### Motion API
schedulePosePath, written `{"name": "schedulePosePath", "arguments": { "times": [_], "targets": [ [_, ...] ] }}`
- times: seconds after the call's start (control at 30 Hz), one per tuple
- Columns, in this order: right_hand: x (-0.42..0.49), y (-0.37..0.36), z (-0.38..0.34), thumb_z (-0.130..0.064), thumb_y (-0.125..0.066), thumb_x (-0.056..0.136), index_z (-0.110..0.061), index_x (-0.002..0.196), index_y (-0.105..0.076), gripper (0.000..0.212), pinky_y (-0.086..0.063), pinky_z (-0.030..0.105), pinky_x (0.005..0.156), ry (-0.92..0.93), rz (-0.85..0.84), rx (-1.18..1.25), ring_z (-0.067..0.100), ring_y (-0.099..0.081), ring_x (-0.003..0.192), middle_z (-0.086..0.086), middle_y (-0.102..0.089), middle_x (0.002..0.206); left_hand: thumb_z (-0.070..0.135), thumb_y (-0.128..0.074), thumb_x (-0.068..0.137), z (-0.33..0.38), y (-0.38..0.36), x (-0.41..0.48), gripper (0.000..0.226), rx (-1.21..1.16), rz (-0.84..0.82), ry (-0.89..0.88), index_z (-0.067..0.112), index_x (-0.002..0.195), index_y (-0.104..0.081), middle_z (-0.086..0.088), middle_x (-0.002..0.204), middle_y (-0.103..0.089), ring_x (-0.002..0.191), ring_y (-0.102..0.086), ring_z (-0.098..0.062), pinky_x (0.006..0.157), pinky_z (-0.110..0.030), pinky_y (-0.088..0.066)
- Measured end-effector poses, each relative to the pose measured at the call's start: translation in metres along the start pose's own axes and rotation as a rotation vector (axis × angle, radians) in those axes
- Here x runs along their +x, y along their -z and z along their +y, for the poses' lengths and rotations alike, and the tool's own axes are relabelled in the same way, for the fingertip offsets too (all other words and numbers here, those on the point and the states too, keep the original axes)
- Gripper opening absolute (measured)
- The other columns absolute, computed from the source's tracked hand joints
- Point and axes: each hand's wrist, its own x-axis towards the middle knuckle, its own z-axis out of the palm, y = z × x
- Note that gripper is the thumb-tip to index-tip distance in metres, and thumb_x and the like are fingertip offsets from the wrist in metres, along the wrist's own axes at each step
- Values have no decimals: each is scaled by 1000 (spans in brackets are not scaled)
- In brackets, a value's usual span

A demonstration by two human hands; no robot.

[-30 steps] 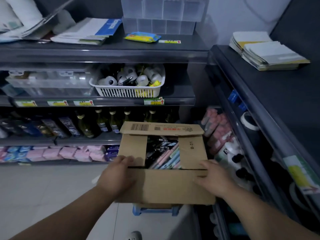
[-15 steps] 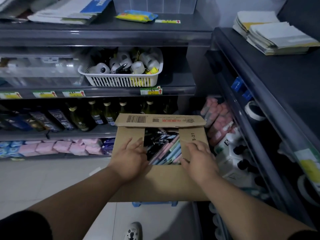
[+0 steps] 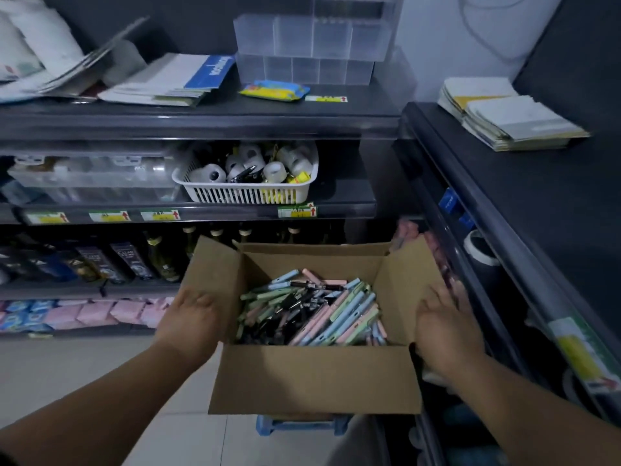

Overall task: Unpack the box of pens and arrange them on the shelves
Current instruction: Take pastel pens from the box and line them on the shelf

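Note:
A brown cardboard box [image 3: 312, 378] stands on a blue stool, all its flaps spread open. Inside lies a heap of pens [image 3: 312, 311] in pink, pale blue, green and black. My left hand [image 3: 191, 317] presses flat on the outside of the left flap, fingers straight. My right hand [image 3: 443, 324] presses the right flap outward the same way. Neither hand holds a pen.
Dark shelves run left and ahead, with a white basket [image 3: 248, 193] of tape rolls, clear organiser trays [image 3: 305, 52], bottles and pink packets lower down. A second shelf unit [image 3: 524, 203] on the right carries stacked booklets [image 3: 507, 112]. The blue stool [image 3: 299, 425] stands on a pale tiled floor.
The two inner flaps, nearly closed before, are now folded outward by my hands, which moved apart. The far flap is folded back, and the pens are fully exposed.

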Motion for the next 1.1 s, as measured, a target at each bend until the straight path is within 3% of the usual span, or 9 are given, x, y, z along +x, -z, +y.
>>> {"name": "schedulePosePath", "arguments": {
  "times": [0.03,0.1,0.17,0.23,0.4,0.57,0.77,0.93,1.1],
  "targets": [
    [2,-11,-1,-46,-53,90,-6,144,-37,69,24,45,111,-38,-82,52,29,-14,145,13,-25,156,23,-55,84,2,-10,0,29,-130,-76,59,14,110,-66,-11,119,-63,105,-62,-30,97,-36,-42],
    [5,-26,-8,-73,-45,83,-13,152,-19,95,-9,42,121,-88,-211,272,26,-19,144,6,-16,160,58,-63,78,9,-27,-3,79,-477,-301,199,24,143,-34,-7,147,-36,128,-45,-27,101,-34,-41],
    [9,-35,-18,-78,-57,71,-16,155,2,119,-26,38,116,-86,-320,492,24,-20,145,2,-2,162,79,-65,54,15,-43,-1,123,-652,-341,207,32,151,-4,-3,155,-21,136,-35,-25,104,-37,-41],
    [12,-44,-27,-70,-70,68,-15,153,12,130,-32,35,113,-104,-338,576,25,-25,144,2,2,163,70,-76,46,20,-55,1,138,-697,-275,200,32,150,6,-1,155,-24,133,-40,-24,101,-38,-44],
    [19,-47,-41,-65,-74,67,-10,154,8,132,-30,33,114,-206,-276,599,26,-23,145,7,0,163,55,-85,50,24,-61,10,137,-641,-232,246,24,151,1,-8,149,-34,127,-47,-28,98,-39,-46],
    [40,-24,-60,-74,-59,74,-29,155,-2,108,-20,38,119,-109,-116,642,21,-6,149,-3,6,163,66,-71,66,16,-42,33,120,-552,-190,144,23,153,-1,2,160,8,147,-7,-22,117,-34,-20],
    [101,1,-76,-57,-71,77,-42,150,8,108,-23,43,117,-80,46,785,20,-6,149,-11,13,161,52,-70,76,5,-30,82,107,-422,19,-52,33,151,5,6,156,25,147,1,-22,117,-38,-24],
    [142,3,-73,-57,-71,76,-35,152,5,110,-22,45,118,-62,67,595,21,-5,149,-6,9,162,65,-61,76,-2,-37,122,111,-268,5,-45,26,151,11,-2,159,17,146,13,-21,120,-40,-3],
    [172,-7,-86,-54,-76,70,-24,152,-12,109,-24,45,115,-24,-98,385,30,-17,144,5,-16,158,67,-59,74,-5,-58,140,109,-320,-85,-17,22,152,3,-2,159,-1,147,2,-22,118,-37,-6]
  ]
}}
